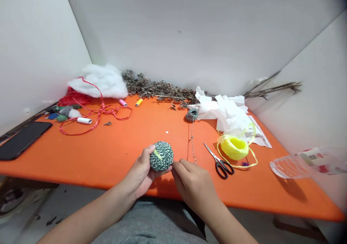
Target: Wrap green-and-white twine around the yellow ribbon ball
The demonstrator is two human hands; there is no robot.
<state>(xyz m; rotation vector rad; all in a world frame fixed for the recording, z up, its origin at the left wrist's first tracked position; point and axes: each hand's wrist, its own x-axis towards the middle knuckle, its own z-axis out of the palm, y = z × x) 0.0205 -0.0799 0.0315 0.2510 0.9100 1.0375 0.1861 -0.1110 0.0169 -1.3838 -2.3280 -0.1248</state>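
A ball of green-and-white twine (164, 153) with a small yellow strip on it sits in my left hand (143, 170), whose thumb and fingers wrap its left side and underside. Close against the ball's lower right, my right hand (191, 179) has its fingers pinched together; the twine strand (192, 143) runs down to it from a smaller twine bundle (192, 114) farther back. What lies inside that pinch is mostly hidden, but the strand leads into it. Right of this hand lie black-handled scissors (221, 162), blades spread a little or closed, I cannot tell.
Yellow ribbon roll (233, 147) and white paper pieces (230, 116) lie right, near a clear plastic bottle (306, 162). Dried plant stems (159, 88) line the back wall. At left are white stuffing (101, 79), red cord (101, 110), thread spools (84, 120) and a black phone (24, 139).
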